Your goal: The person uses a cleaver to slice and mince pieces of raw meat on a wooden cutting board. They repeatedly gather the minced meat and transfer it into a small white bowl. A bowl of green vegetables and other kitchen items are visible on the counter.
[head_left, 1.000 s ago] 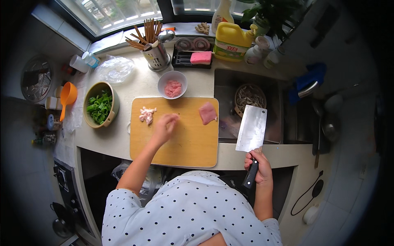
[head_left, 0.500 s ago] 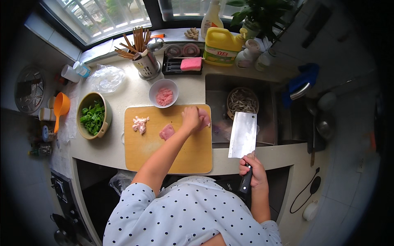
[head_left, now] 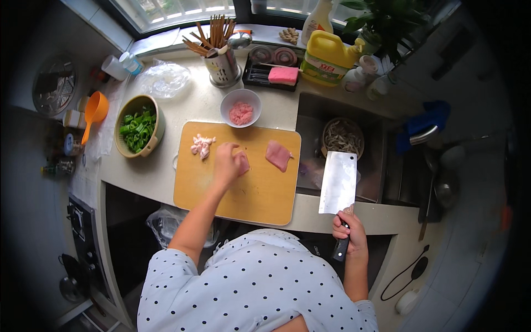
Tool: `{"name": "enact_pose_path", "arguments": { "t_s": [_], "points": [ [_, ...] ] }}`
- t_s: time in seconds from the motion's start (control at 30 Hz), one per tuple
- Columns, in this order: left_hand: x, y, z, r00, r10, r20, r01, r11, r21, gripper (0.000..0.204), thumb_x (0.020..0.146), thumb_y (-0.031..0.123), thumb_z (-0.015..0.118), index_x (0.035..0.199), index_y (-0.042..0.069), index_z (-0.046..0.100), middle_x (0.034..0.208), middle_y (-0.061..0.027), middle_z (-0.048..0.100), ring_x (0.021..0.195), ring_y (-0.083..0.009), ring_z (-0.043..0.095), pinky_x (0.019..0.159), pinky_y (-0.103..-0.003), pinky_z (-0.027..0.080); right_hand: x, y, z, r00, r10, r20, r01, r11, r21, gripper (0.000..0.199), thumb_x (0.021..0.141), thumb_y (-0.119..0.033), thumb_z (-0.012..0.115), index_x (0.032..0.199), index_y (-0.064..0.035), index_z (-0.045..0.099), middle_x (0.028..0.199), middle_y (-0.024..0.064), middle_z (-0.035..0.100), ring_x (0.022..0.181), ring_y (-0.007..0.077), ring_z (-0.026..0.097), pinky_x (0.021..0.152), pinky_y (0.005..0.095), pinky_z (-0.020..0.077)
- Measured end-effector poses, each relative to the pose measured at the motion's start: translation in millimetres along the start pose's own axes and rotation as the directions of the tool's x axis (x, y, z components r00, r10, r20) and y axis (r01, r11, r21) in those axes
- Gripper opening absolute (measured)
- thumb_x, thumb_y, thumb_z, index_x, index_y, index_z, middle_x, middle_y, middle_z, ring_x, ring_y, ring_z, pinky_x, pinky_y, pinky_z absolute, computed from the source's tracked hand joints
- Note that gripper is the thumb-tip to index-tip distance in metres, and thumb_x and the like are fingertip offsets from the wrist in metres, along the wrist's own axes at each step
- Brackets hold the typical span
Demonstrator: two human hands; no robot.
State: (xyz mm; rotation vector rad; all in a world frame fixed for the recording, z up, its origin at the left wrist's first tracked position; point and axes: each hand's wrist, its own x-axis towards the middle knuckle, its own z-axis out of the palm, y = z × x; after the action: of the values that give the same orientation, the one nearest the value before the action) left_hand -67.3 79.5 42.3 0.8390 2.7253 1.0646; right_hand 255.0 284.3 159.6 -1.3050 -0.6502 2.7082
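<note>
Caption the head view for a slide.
Right hand holds a cleaver; left hand is at a raw meat slice on the cutting board.

One view, head-worn: left camera of a side-by-side fisheye pair, upright, unmirrored. Sits above the polka-dot shirt at bottom centre, looks down and forward over the tabletop across mid-frame. Fairly near: left hand and cutting board around centre, right hand right of centre, all inside frame. Very wide coverage: window along top edge, sink right of centre, stove lower left. Straight edges bow toward the rim; corners go black.
</note>
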Motion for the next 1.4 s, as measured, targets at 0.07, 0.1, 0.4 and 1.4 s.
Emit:
{"name": "enact_pose_path", "arguments": {
  "t_s": [0.07, 0.1, 0.4, 1.4],
  "points": [
    [-16, -15, -8, 0.994, 0.093, 0.065, -0.096, 0.994, 0.045, 0.02, 0.077, 0.003, 0.066, 0.097, -0.001, 0.062, 0.103, -0.0176, 0.061, 0.107, -0.0338, 0.056, 0.092, -0.041, 0.046, 1, -4, 3, 0.999, 0.047, -0.015, -0.049, 0.982, -0.184, 0.004, 0.092, -0.004, 0.053, 0.091, -0.0033, 0.049, 0.071, 0.0063, 0.056, 0.047, 0.0034, 0.04, 0.04, 0.0187, 0.0331],
    [-23, -19, -9, 0.986, 0.138, 0.097, -0.145, 0.987, 0.066, 0.019, 0.077, 0.003, 0.066, 0.096, -0.001, 0.062, 0.103, -0.0171, 0.061, 0.108, -0.0335, 0.056, 0.093, -0.04, 0.046, 1, -4, 10, 0.999, 0.043, -0.024, -0.048, 0.963, -0.264, 0.005, 0.091, -0.004, 0.054, 0.09, -0.0031, 0.049, 0.071, 0.0067, 0.056, 0.047, 0.0038, 0.04, 0.041, 0.0193, 0.0334],
    [-75, -4, 1, 0.961, 0.275, -0.025, -0.275, 0.943, -0.187, 0.021, 0.08, -0.005, 0.061, 0.1, -0.001, 0.061, 0.107, -0.0167, 0.06, 0.102, -0.0347, 0.057, 0.088, -0.039, 0.048, 37, 22, 40, 0.988, 0.139, 0.071, -0.037, 0.652, -0.757, 0.022, 0.095, -0.007, 0.05, 0.114, 0.0011, 0.044, 0.08, 0.0105, 0.059, 0.066, 0.0188, 0.064, 0.062, 0.0345, 0.0604],
    [-17, -12, -29, 0.9, 0.435, 0.016, -0.425, 0.886, -0.186, 0.021, 0.07, -0.009, 0.057, 0.089, -0.002, 0.062, 0.095, -0.0175, 0.06, 0.093, -0.035, 0.059, 0.084, -0.043, 0.048, 47, 59, 64, 0.958, -0.225, 0.176, 0.198, 0.076, -0.977, 0.035, 0.088, -0.01, 0.056, 0.12, 0.0041, 0.052, 0.076, 0.0164, 0.065, 0.065, 0.0241, 0.065, 0.06, 0.0339, 0.0511]
  ]
}}
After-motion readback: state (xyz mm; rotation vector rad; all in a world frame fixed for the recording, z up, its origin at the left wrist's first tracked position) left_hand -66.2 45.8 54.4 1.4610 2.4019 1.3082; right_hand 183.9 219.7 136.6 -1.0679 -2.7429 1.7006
